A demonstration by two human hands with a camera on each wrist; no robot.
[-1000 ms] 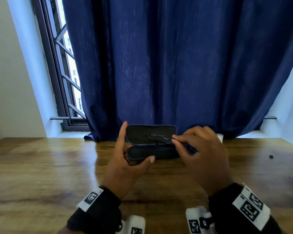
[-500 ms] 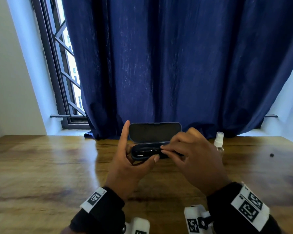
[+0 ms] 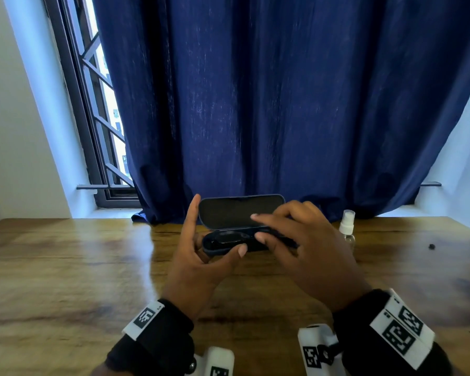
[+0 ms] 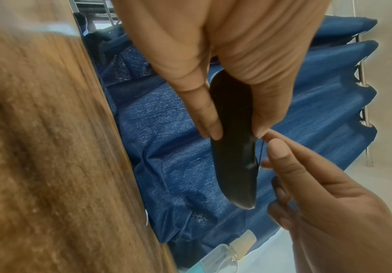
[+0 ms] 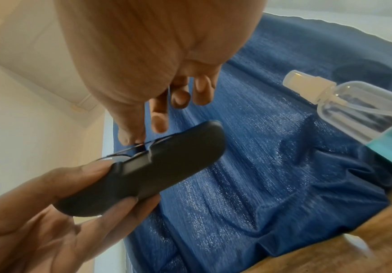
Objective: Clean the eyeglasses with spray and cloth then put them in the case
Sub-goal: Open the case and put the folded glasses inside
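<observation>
Now, case (image 3: 229, 241) held clear of the wooden table (image 3: 65, 267), straight ahead between both hands, long axis running left to right. Left hand (image 3: 201, 263) closed round the left end of the tray: thumb on the near wall, fingers underneath, index finger standing free beside the raised lid. Right hand (image 3: 307, 251) just over the right half, fingers loosely bent, thumb and fingertips low at the tray rim; in the right wrist view a fingertip touching a thin dark wire of the frame there, whether pinching or only pressing cannot be told. Right hand nearer to the lid's free edge, so probably best placed to swing it down toward the body, left hand steadying the base.

Eyeglasses (image 3: 227, 238) lying folded inside the tray, along the case's length, one dark lens showing left of centre; right part hidden under the fingers. Case dark, rounded at the ends, lid upright at the far side with a dull grey lining. Judged nearly done, only the closing left. Spray bottle (image 3: 346, 226) standing on the table just right of the right hand, before the blue curtain (image 3: 282, 104).
</observation>
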